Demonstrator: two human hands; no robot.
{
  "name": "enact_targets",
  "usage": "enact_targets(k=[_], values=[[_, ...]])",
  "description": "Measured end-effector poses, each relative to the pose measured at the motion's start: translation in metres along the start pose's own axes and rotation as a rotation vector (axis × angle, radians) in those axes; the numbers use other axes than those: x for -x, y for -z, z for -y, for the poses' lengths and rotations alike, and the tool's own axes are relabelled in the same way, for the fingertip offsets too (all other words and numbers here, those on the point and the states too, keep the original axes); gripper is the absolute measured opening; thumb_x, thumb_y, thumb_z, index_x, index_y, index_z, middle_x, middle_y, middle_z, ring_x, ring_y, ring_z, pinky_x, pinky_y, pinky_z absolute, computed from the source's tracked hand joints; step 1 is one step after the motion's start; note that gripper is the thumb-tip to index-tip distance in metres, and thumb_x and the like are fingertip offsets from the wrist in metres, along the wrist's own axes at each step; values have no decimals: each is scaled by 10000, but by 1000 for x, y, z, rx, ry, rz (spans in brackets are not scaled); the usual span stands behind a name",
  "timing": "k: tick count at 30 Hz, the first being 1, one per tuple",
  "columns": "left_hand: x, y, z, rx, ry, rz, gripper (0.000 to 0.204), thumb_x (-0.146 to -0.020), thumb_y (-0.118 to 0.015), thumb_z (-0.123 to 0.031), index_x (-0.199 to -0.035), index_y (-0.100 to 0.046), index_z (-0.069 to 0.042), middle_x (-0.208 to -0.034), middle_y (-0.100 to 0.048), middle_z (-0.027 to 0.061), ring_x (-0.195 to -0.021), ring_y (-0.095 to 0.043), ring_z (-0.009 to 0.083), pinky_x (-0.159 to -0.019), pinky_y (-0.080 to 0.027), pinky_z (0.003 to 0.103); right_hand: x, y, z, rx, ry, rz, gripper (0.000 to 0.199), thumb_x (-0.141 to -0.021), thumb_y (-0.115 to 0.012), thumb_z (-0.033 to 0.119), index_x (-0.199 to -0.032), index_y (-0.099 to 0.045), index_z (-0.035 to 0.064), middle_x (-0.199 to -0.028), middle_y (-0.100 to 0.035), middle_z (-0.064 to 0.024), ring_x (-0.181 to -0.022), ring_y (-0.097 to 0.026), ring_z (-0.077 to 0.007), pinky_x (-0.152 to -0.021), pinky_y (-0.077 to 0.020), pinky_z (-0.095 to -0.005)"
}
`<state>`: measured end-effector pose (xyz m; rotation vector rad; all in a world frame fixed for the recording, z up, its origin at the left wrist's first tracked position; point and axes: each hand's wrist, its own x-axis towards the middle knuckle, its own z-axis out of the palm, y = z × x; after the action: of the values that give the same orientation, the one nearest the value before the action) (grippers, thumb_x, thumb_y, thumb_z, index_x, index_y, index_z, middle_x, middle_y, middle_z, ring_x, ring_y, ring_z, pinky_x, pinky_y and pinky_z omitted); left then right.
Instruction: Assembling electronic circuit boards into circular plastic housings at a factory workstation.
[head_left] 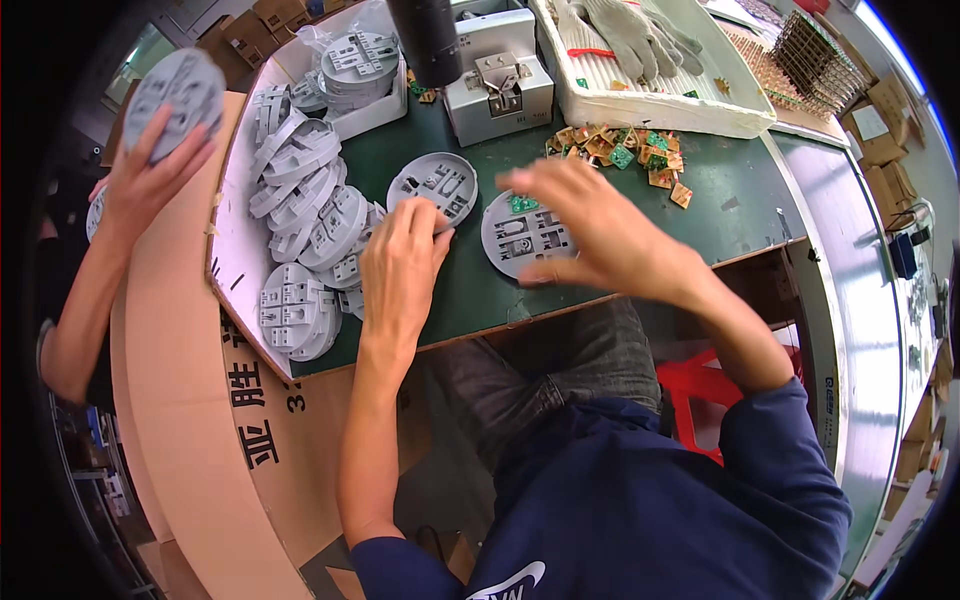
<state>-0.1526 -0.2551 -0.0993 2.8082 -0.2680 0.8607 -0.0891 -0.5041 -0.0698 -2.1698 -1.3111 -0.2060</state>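
I am resting my left hand [398, 268], fingers loose and grasping nothing, on the near rim of one round grey plastic base [433, 187], while my right hand [590, 228], spread open and empty, is hovering just right of the second base [522, 235] on the green worktop [720, 190].

left disc [433, 187]: round grey plastic plate, moulded face up, flat on the counter [740, 200] mid-front
right disc [527, 235]: same kind, flat, green chip at its top, near front edge
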Motion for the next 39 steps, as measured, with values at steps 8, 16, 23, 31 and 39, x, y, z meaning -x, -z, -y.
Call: enact_targets(k=[8, 16, 23, 31, 39], values=[[0, -17, -23, 152, -87, 17, 258, -836, -779, -82, -1070, -693, -16, -1084, -722, 109, -954, -687, 303, -858, -560, 421, 58, -23, -4, 276, 50, 17, 498, -923, -617, 150, -1419, -587, 136, -1451, -576, -171, -1393, -514, -371, -1157, -415, -530], [-13, -18, -86, 436, -36, 82, 338, -928, -706, -56, -1244, -661, 57, -1256, -687, 238, -1106, -685, 392, -959, -569, 447, 162, 98, -50, 518, -532, -645, 306, -1012, -629, 45, -1312, -689, 56, -1314, -703, -153, -1246, -664, -278, -1018, -523, -369], [-14, -5, -81, 332, -14, 106, 630, -800, -849, -382, -1303, -675, -45, -1519, -502, 183, -1425, -411, 429, -1166, -373, 510, 361, 169, -132, 864, -1005, -583, 300, -1030, -629, 125, -1321, -699, 103, -1297, -704, -171, -1206, -684, -309, -1000, -530, -401], [12, -28, -65, 415, 29, 232, 791, -777, -858, -452, -1401, -595, -44, -1556, -457, 180, -1448, -384, 415, -1169, -370, 513, 388, 196, -140, 891, -1144, -990, 407, -1099, -481, 292, -1436, -575, 85, -1149, -761, -160, -946, -760, -240, -721, -608, -383], [13, -29, -66, 412, 71, 202, 777, -783, -867, -403, -1415, -586, -50, -1556, -460, 171, -1428, -405, 397, -1163, -377, 500, 409, 215, -152, 1238, -1805, -478, 514, -1043, -526, 393, -1454, -568, 87, -1324, -674, -192, -1218, -640, -354, -1018, -508, -503]])
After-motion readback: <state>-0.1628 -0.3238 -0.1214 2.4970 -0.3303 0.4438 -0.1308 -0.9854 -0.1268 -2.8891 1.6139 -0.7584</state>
